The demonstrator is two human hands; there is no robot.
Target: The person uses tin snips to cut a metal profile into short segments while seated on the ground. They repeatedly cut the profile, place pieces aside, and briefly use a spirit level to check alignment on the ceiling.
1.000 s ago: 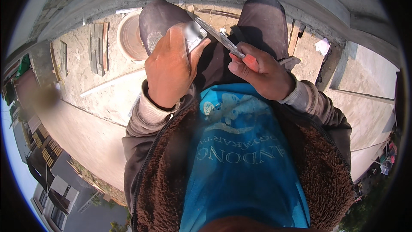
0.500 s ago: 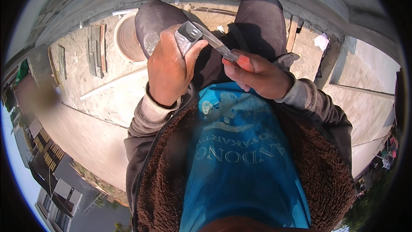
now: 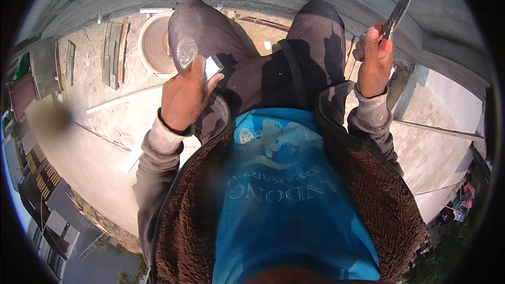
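My left hand (image 3: 181, 97) is closed around a short, square-ended metal channel (image 3: 212, 67), which sits above my left thigh with its bright pale end showing. The rest of the channel is hidden by my fingers. Out to the right, past my right knee, my right hand (image 3: 373, 71) grips a pair of tin snips (image 3: 399, 11) by its red handles. The long dark jaws point up and away, well apart from the channel. Whether the jaws are fully together is hard to make out.
A round, dusty basin (image 3: 145, 47) stands left of my left knee. Beside it lie several narrow grey strips (image 3: 111, 55) and a long white strip (image 3: 123, 98). A grey concrete ledge (image 3: 252, 0) runs across the far side. Another long strip (image 3: 439, 129) lies at the right.
My right hand has swung the snips away from the channel, out to the upper right. My left hand has come slightly left and nearer, turning the channel so its hollow no longer shows.
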